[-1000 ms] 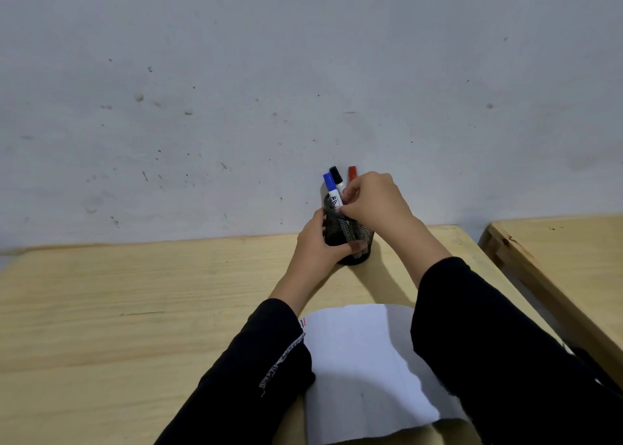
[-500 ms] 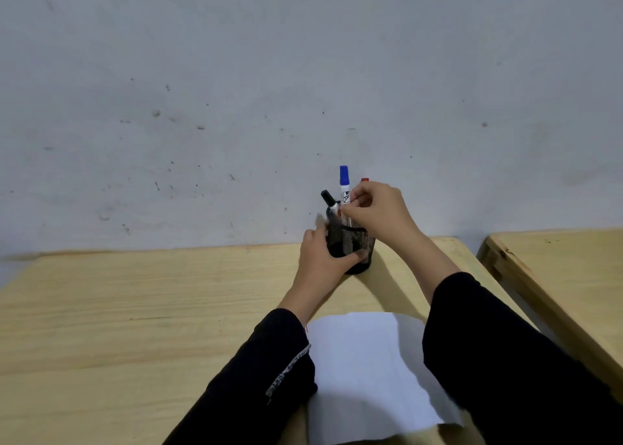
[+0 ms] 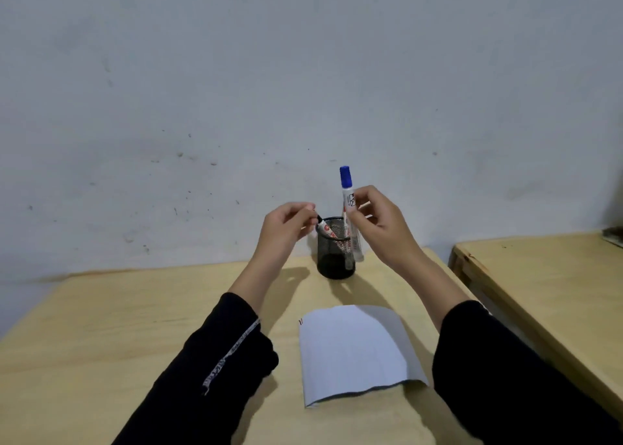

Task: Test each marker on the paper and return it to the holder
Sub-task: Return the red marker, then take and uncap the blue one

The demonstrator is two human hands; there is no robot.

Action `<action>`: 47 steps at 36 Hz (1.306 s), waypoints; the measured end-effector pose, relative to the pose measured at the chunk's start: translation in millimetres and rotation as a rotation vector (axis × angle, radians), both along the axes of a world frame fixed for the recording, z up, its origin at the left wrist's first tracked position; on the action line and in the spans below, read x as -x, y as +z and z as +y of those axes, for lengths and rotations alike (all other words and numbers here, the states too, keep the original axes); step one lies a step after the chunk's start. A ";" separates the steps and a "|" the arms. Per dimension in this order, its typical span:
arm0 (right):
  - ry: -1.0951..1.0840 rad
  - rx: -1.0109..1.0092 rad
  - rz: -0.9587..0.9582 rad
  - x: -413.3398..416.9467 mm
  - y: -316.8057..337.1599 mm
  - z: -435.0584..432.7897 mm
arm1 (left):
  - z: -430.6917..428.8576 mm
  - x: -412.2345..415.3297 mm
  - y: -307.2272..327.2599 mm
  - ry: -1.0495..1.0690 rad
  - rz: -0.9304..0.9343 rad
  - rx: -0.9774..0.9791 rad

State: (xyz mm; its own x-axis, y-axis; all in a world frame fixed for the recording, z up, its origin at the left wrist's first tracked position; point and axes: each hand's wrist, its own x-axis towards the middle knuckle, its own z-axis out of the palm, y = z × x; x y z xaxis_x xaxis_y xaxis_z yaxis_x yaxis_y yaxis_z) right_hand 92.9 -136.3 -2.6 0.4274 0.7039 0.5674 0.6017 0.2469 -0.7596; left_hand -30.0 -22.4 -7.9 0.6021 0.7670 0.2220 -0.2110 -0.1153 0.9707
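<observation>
A black mesh holder [image 3: 335,259] stands at the back of the wooden table [image 3: 101,326]. A black-capped marker [image 3: 326,229] leans inside it toward the left. My right hand [image 3: 377,225] grips a blue-capped marker [image 3: 346,191] by its white barrel, upright, with its lower end beside the holder's right rim. My left hand [image 3: 286,228] hovers left of the holder, fingers loosely curled, fingertips close to the black cap; I cannot tell if they touch it. A white sheet of paper [image 3: 357,353] lies nearer to me, between my forearms.
A second wooden table [image 3: 539,293] stands to the right across a narrow gap. A grey scuffed wall [image 3: 303,90] rises directly behind the holder. Small red marks [image 3: 300,322] sit at the paper's top left corner.
My right hand has pulled the blue-capped marker up and out of the holder. My left hand has let go of the holder and risen to its upper left.
</observation>
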 end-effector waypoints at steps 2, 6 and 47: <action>0.031 0.070 -0.047 6.6 -2.0 -9.0 | -9.0 7.2 15.9 -0.028 -0.034 -0.062; 0.053 0.180 -0.179 19.4 -4.0 -23.2 | -27.6 24.0 31.7 -0.062 0.007 -0.241; 0.160 -0.239 0.732 88.1 -41.0 -45.0 | -58.8 63.9 -26.8 0.133 0.007 -0.027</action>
State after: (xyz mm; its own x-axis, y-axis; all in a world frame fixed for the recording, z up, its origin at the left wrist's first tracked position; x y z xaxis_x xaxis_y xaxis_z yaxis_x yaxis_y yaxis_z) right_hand 4.9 -181.4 -43.7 0.6549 0.6828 0.3238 -0.0883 0.4947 -0.8646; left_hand -93.9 -81.3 -34.7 0.4967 0.8342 0.2394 -0.1853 -0.1676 0.9683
